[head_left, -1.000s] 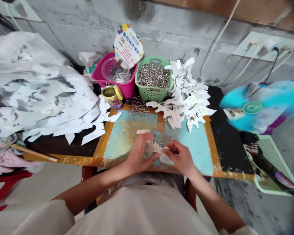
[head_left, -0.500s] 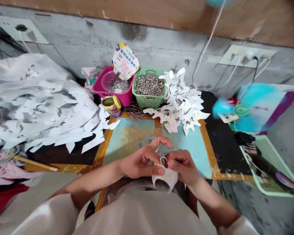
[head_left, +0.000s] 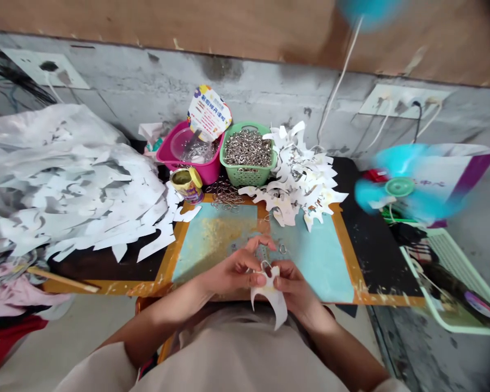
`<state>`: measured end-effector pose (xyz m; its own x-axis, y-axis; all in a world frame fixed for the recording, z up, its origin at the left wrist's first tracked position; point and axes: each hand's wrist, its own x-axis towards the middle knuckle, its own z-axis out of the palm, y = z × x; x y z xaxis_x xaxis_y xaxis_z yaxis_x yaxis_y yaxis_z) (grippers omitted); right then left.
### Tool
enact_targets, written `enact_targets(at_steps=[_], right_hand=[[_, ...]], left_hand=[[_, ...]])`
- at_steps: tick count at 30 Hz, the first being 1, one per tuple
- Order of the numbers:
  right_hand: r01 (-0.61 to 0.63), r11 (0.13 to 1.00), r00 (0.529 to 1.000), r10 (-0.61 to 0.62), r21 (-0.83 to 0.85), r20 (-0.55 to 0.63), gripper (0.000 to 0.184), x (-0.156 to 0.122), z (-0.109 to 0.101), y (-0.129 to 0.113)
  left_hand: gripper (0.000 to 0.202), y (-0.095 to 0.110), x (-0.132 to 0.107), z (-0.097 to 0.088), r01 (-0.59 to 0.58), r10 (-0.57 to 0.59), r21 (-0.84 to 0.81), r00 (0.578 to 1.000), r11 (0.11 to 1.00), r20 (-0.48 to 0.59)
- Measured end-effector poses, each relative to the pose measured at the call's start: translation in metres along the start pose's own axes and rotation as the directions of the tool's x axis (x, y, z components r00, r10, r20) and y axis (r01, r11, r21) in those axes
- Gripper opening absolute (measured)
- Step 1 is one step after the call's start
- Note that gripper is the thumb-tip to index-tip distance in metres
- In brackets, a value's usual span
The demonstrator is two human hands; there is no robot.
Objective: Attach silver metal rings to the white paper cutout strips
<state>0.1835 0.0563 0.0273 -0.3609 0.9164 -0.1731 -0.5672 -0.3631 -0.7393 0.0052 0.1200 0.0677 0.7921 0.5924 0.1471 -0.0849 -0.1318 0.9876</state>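
Observation:
Low over the front edge of the mat, both hands pinch one white cut-out piece (head_left: 273, 302) with curved, pointed edges. A small metal ring (head_left: 265, 265) stands at the top of the piece, between the hands. My left hand (head_left: 239, 272) grips the piece's left side with the thumb in front, its index finger raised and curled. On the right side, my right hand (head_left: 292, 286) has thumb and fingers closed on the piece. Whether the ring passes fully through the piece cannot be made out. Another metal ring (head_left: 283, 249) lies on the light-blue mat (head_left: 318, 261) just beyond the hands.
A heap of white cut-outs (head_left: 85, 201) covers the left. Behind the mat stand a pink basket (head_left: 208, 173), a green basket of metal rings (head_left: 249, 177) and a yellow-lidded tin (head_left: 188, 190). More cut-outs (head_left: 302, 174) lie right of them. A blue fan (head_left: 400, 187) spins at right.
The white piece has turned and shifted slightly left, its long point now hanging lower. My right hand has moved left with it. The ring on the mat beyond the hands has come into view.

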Motion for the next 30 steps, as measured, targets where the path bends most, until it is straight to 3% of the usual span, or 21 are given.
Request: enact_targets(at_steps=[3,6,9,11,13,15,16,17,18,20,22,23,25,27,29,30], right_hand=[[-0.006,0.999,1.0,0.006,0.037,0.001,0.049,0.002,-0.007,0.009],[0.011,0.997,1.0,-0.012,-0.07,-0.011,0.055,0.004,-0.014,0.0],[0.065,0.96,0.995,-0.081,-0.272,-0.049,0.034,0.005,-0.015,-0.012],[0.095,0.925,0.99,-0.128,-0.367,-0.067,0.024,0.005,-0.014,-0.015],[0.115,0.902,0.984,-0.162,-0.416,-0.078,0.022,0.005,-0.013,-0.013],[0.137,0.89,0.974,-0.202,-0.435,-0.107,0.021,0.005,-0.014,-0.01],[0.147,0.89,0.967,-0.221,-0.432,-0.126,0.02,0.005,-0.014,-0.008],[0.158,0.892,0.961,-0.238,-0.424,-0.142,0.019,0.005,-0.015,-0.007],[0.166,0.895,0.957,-0.247,-0.414,-0.151,0.018,0.005,-0.015,-0.007],[0.164,0.899,0.961,-0.238,-0.406,-0.139,0.016,0.006,-0.015,-0.005],[0.15,0.894,0.968,-0.22,-0.422,-0.123,0.015,0.007,-0.015,-0.002],[0.137,0.891,0.971,-0.208,-0.433,-0.12,0.015,0.007,-0.016,-0.001],[0.109,0.899,0.976,-0.177,-0.424,-0.126,0.016,0.007,-0.017,0.003],[0.093,0.931,0.978,-0.151,-0.352,-0.141,0.027,0.007,-0.019,0.003],[0.115,0.945,0.97,-0.173,-0.306,-0.169,0.042,0.005,-0.019,0.0],[0.138,0.93,0.959,-0.212,-0.342,-0.187,0.044,0.005,-0.018,-0.002]], left_hand=[[0.053,-0.004,-0.001,0.0,0.004,-0.003,0.065,1.0,0.998,-0.022],[0.04,-0.006,0.0,-0.004,0.017,-0.007,0.284,0.999,0.959,-0.034],[0.036,-0.011,0.001,-0.009,0.058,0.034,0.477,0.983,0.877,-0.181],[0.06,-0.017,-0.004,-0.01,0.077,0.137,0.493,0.913,0.866,-0.384],[0.083,-0.025,-0.015,-0.007,0.041,0.266,0.468,0.778,0.883,-0.57],[0.082,-0.032,-0.031,0.002,-0.009,0.333,0.421,0.627,0.907,-0.704],[0.072,-0.035,-0.04,0.008,-0.015,0.302,0.36,0.575,0.933,-0.76],[0.057,-0.036,-0.048,0.016,0.016,0.214,0.267,0.552,0.963,-0.806],[0.048,-0.037,-0.054,0.024,0.085,0.055,0.133,0.603,0.987,-0.796],[0.054,-0.036,-0.06,0.039,0.208,-0.286,-0.197,0.736,0.958,-0.613],[0.06,-0.033,-0.056,0.049,0.233,-0.468,-0.504,0.784,0.832,-0.409],[0.057,-0.032,-0.051,0.051,0.19,-0.495,-0.612,0.782,0.768,-0.379],[0.042,-0.03,-0.04,0.051,0.045,-0.497,-0.685,0.723,0.727,-0.48],[0.034,-0.029,-0.03,0.048,-0.06,-0.468,-0.636,0.625,0.77,-0.625],[0.044,-0.032,-0.026,0.046,-0.073,-0.426,-0.554,0.559,0.829,-0.711],[0.049,-0.034,-0.025,0.046,-0.055,-0.405,-0.514,0.547,0.856,-0.732]])
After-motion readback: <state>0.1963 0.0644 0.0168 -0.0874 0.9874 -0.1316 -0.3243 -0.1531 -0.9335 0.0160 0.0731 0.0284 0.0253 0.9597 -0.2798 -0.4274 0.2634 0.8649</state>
